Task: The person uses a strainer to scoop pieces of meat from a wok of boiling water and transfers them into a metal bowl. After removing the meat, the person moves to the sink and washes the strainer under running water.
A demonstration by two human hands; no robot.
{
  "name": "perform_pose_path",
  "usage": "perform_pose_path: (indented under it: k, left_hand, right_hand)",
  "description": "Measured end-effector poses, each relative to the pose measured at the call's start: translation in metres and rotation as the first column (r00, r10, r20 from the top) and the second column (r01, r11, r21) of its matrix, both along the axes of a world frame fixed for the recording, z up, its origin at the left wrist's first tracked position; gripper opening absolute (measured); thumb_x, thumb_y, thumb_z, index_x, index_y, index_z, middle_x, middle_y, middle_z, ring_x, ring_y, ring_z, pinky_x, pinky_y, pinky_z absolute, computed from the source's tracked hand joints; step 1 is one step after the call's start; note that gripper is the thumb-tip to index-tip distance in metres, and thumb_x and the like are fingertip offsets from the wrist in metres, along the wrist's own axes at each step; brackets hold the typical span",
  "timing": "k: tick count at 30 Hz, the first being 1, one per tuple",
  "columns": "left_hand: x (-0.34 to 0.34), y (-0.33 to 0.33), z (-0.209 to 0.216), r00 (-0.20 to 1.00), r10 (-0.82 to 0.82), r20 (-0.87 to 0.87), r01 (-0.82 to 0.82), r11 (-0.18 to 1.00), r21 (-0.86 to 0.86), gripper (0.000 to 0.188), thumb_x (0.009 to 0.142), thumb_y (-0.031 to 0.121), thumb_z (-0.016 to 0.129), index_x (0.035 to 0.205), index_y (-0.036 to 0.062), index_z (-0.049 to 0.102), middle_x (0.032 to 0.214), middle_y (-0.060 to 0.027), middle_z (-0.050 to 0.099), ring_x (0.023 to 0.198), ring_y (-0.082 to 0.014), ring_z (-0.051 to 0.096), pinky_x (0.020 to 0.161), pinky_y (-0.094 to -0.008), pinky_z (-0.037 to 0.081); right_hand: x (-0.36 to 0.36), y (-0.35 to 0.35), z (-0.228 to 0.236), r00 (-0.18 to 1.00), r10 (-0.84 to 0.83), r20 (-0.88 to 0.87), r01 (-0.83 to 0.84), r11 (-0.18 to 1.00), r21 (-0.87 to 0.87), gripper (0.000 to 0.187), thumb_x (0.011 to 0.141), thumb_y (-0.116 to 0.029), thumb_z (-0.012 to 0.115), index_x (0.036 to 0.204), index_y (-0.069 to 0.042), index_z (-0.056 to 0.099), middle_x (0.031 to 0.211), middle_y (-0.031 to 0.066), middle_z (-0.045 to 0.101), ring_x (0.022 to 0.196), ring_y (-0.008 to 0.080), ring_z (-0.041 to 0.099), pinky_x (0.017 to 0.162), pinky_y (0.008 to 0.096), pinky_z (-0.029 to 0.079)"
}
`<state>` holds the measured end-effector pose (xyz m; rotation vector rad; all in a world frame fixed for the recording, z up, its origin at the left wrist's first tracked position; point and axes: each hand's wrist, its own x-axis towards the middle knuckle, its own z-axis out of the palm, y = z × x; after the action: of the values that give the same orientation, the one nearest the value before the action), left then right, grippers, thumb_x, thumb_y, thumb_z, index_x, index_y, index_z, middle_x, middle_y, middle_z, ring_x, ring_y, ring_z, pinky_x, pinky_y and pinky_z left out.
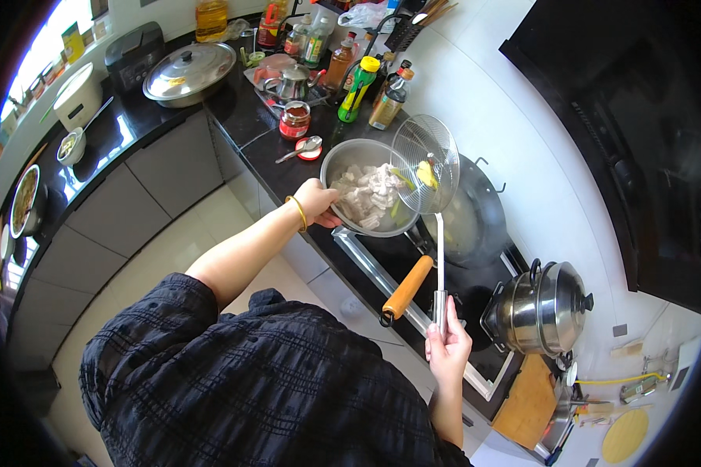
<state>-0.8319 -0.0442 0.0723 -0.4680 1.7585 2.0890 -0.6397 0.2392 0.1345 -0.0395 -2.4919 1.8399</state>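
Note:
My left hand [318,204] grips the near left rim of a round metal bowl [331,167]. Pale pieces of cooked meat [366,194] lie inside it, along with some green strips. In my right hand [448,346] is the metal handle of a wire skimmer [424,140], fingers wrapped round it. The skimmer's mesh is tilted up against the bowl's right side, with a yellow piece that looks like ginger [426,174] on it. Behind the skimmer, a dark wok [487,210] with cloudy liquid sits on the stove. Its wooden handle [409,288] points toward me, left of my right hand.
A lidded steel pot [541,307] stands right of the wok. Left of the bowl are an open red jar [294,121] and a spoon [300,149] on a red lid. Several sauce bottles [358,89] crowd the back corner. A large lidded pan [189,71] sits on the left counter.

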Motion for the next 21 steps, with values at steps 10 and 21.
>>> perform_pose_path:
  k: [10, 21]
  left_hand:
    - [0.005, -0.003, 0.011, 1.000, -0.002, -0.024, 0.003, 0.999, 0.035, 0.021, 0.072, 0.007, 0.048, 0.084, -0.0111, 0.049, 0.064, -0.0168, 0.058, 0.048, -0.0217, 0.060, 0.040, -0.0308, 0.052]
    - [0.011, -0.003, 0.021, 0.998, 0.006, -0.059, -0.007, 1.000, -0.022, 0.023, 0.073, 0.006, 0.045, 0.086, -0.0115, 0.050, 0.065, -0.0176, 0.059, 0.047, -0.0216, 0.060, 0.040, -0.0305, 0.052]
  right_hand:
    - [0.000, 0.002, 0.004, 0.993, 0.063, 0.100, -0.027, 0.945, -0.325, 0.050, 0.084, -0.002, 0.048, 0.130, -0.003, 0.029, 0.072, 0.0029, 0.048, 0.045, 0.0038, 0.040, 0.038, 0.0163, 0.034]
    - [-0.006, 0.030, 0.007, 0.969, 0.111, 0.220, 0.098, 0.649, -0.755, 0.045, 0.087, -0.010, 0.042, 0.130, -0.003, 0.029, 0.073, 0.0101, 0.046, 0.042, 0.0051, 0.036, 0.032, 0.0137, 0.030]
